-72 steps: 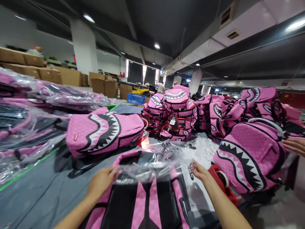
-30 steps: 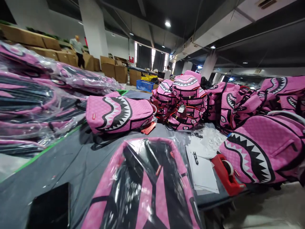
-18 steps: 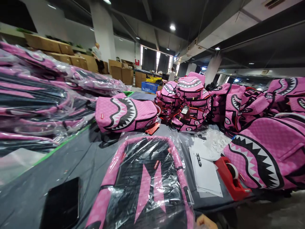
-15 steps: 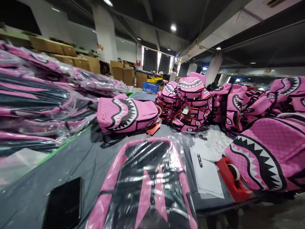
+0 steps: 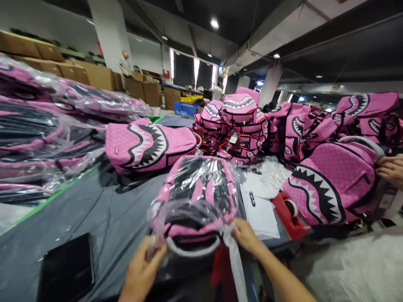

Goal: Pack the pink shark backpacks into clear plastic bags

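Between both hands point(image 5: 195, 256), bagged backpack point(image 5: 198, 197), gripped

Packing hall of a bag factory: stacked cardboard cartons point(image 5: 94, 75), concrete pillars point(image 5: 108, 33), heaps of identical pink backpacks point(image 5: 239, 126).

I see my left hand point(image 5: 141, 272) and right hand point(image 5: 247, 235) gripping the plastic bag point(image 5: 231, 260) around the pink backpack point(image 5: 198, 197) between them.
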`<state>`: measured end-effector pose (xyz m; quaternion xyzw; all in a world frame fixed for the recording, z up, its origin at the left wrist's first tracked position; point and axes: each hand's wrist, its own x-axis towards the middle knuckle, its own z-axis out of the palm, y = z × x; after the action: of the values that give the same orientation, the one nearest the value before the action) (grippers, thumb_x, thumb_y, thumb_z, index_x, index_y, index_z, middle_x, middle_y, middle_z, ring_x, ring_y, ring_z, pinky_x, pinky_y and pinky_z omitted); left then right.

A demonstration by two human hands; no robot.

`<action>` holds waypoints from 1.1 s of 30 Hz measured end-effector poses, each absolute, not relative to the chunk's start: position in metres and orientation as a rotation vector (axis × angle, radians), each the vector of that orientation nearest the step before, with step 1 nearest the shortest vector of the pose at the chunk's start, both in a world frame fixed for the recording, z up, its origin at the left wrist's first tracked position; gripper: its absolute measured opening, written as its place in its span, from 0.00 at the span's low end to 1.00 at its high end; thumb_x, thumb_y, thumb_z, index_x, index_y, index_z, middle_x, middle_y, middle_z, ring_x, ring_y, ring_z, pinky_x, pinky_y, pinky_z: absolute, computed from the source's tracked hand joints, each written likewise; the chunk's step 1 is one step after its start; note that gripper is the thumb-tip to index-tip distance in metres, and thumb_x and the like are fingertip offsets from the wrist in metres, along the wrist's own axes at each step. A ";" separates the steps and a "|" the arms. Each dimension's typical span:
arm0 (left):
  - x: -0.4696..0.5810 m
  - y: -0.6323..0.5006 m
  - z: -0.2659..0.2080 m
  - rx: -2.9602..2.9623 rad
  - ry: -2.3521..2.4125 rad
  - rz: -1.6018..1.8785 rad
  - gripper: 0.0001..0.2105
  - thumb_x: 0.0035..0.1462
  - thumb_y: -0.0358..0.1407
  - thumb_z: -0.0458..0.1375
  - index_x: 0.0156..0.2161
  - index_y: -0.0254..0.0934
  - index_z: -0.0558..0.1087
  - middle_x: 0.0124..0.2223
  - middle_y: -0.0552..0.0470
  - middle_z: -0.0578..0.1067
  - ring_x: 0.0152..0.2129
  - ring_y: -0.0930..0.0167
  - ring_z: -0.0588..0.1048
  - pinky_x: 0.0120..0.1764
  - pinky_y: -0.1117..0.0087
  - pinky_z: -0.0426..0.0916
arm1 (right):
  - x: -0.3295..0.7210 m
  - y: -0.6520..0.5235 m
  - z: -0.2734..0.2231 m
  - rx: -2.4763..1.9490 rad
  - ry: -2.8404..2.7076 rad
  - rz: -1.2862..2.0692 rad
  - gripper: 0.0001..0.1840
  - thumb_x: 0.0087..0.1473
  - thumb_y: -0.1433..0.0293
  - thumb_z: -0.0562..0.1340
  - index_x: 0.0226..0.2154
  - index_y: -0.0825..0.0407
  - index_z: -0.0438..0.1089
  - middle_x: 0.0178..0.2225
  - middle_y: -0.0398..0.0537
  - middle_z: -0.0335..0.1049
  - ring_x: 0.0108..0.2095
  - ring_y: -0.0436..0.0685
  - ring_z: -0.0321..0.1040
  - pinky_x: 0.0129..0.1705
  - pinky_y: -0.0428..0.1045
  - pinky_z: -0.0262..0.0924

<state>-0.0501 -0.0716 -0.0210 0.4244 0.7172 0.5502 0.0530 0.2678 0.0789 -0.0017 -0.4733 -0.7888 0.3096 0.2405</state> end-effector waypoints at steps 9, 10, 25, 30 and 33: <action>-0.040 -0.095 -0.053 1.019 1.883 1.469 0.29 0.70 0.42 0.37 0.28 0.34 0.77 0.27 0.47 0.82 0.22 0.65 0.82 0.24 0.67 0.78 | 0.347 0.052 0.000 -1.766 -1.622 1.073 0.24 0.51 0.47 0.58 0.24 0.51 0.67 0.20 0.51 0.71 0.21 0.59 0.70 0.23 0.50 0.63; -0.017 -0.093 -0.059 1.118 1.717 1.412 0.28 0.70 0.45 0.40 0.33 0.34 0.79 0.33 0.45 0.84 0.28 0.64 0.84 0.29 0.66 0.80 | 0.346 0.035 -0.001 -1.721 -1.658 1.077 0.27 0.53 0.45 0.57 0.26 0.53 0.70 0.24 0.53 0.74 0.25 0.60 0.73 0.26 0.51 0.66; 0.081 -0.032 -0.060 2.642 1.447 1.245 0.22 0.65 0.26 0.48 0.62 0.39 0.67 0.54 0.41 0.78 0.50 0.60 0.78 0.51 0.58 0.75 | 0.285 -0.046 -0.047 -1.423 -2.213 -0.165 0.22 0.52 0.82 0.60 0.48 0.49 0.72 0.46 0.53 0.76 0.44 0.61 0.73 0.48 0.56 0.66; 0.070 -0.002 -0.040 3.238 0.672 1.044 0.08 0.65 0.29 0.56 0.45 0.39 0.76 0.48 0.48 0.80 0.50 0.65 0.75 0.58 0.60 0.66 | 0.282 -0.087 -0.066 -1.254 -2.367 -0.160 0.13 0.58 0.79 0.58 0.43 0.50 0.73 0.30 0.47 0.75 0.28 0.56 0.70 0.29 0.50 0.59; 0.062 0.005 -0.033 3.257 0.347 1.005 0.07 0.65 0.29 0.56 0.38 0.36 0.76 0.40 0.48 0.79 0.41 0.68 0.76 0.57 0.61 0.68 | 0.291 -0.100 -0.063 -1.105 -2.384 0.118 0.05 0.61 0.69 0.60 0.36 0.49 0.73 0.26 0.44 0.74 0.25 0.54 0.69 0.29 0.48 0.58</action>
<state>0.0615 0.0048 -0.0334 0.9410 0.1002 0.2904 -0.1420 0.2907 -0.0999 -0.0629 -0.4065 -0.8769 0.0434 0.2530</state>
